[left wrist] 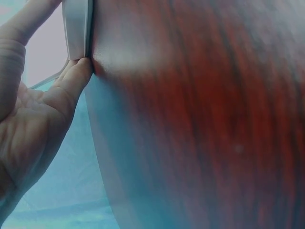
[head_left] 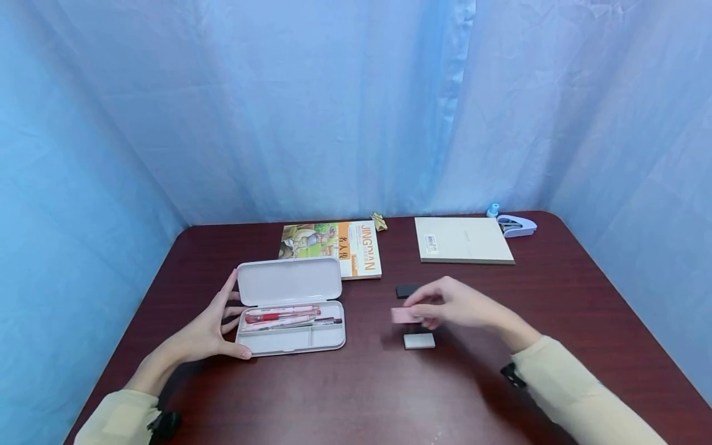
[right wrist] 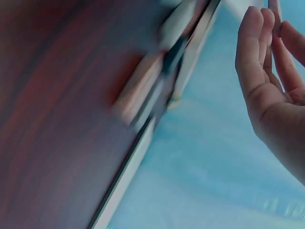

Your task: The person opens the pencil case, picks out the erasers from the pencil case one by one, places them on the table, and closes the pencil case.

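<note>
The table [head_left: 356, 395] is dark red-brown wood with rounded corners, and its top is a little glossy. Pale blue curtains [head_left: 356, 105] hang close behind it and on both sides.

The left hand [head_left: 208, 330] lies with straight, spread fingers against the left end of the open white case [head_left: 289, 309]; the thumb touches the front corner of the tray. It presses the case and grips nothing. Inside the case there are pens [head_left: 280, 315] in the rear compartment.

The right hand [head_left: 453, 306] is above the table, to the right of the case and apart from it. Its fingers pinch a pink eraser [head_left: 405, 315], which is lifted off the surface. A white eraser [head_left: 419, 340] lies just below it on the table, and a black eraser [head_left: 406, 290] lies just behind the hand.

At the far edge there are a book [head_left: 334, 244], a beige notebook [head_left: 461, 240] and a white stapler [head_left: 516, 225] beside it.
</note>
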`<state>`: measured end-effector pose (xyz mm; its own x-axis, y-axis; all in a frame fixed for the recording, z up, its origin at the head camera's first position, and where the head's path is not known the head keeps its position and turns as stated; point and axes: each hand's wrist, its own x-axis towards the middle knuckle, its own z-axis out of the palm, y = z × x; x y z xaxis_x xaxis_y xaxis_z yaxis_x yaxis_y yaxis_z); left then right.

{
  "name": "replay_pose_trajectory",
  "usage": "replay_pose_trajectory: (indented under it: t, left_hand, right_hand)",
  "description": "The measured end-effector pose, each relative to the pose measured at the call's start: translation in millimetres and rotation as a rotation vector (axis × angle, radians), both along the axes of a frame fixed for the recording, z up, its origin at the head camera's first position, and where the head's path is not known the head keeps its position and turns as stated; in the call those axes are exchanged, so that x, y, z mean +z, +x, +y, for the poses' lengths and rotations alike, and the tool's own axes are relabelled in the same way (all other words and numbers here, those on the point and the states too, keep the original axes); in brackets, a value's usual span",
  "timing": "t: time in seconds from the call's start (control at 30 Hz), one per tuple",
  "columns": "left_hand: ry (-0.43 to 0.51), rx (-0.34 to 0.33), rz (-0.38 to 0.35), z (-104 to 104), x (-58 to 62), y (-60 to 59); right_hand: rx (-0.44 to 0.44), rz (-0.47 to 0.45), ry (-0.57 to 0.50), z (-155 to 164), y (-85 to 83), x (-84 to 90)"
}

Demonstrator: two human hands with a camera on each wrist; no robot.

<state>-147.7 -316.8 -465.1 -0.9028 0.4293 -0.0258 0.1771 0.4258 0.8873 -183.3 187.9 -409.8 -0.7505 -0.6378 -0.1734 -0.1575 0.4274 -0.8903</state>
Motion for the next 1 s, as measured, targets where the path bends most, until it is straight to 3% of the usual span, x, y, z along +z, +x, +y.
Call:
replay_pose_trajectory:
  t: [0.17, 0.4, 0.6, 0.77, 1.0]
  left_hand:
    - [-0.018, 0.009, 0.001, 0, 1.3, 1.7]
    - [0.002, 0.003, -0.006, 0, 2.6, 0.6]
    - [0.005, 0.007, -0.003, 0, 1.3, 2.1]
    - [-0.019, 0.020, 0.007, -1, 1.4, 6.0]
    - [-0.003, 0.018, 0.005, 4, 1.7, 3.3]
  right_hand:
    - [-0.030, -0.028, 0.033, 44, 2.4, -8.1]
    - [0.010, -0.041, 0.062, 80, 7.2, -23.3]
    - [0.054, 0.009, 0.129, 93, 7.3, -34.6]
    - [0.043, -0.009, 0.161, 97, 6.2, -42.5]
    - [0.064, 0.013, 0.173, 99, 4.6, -42.7]
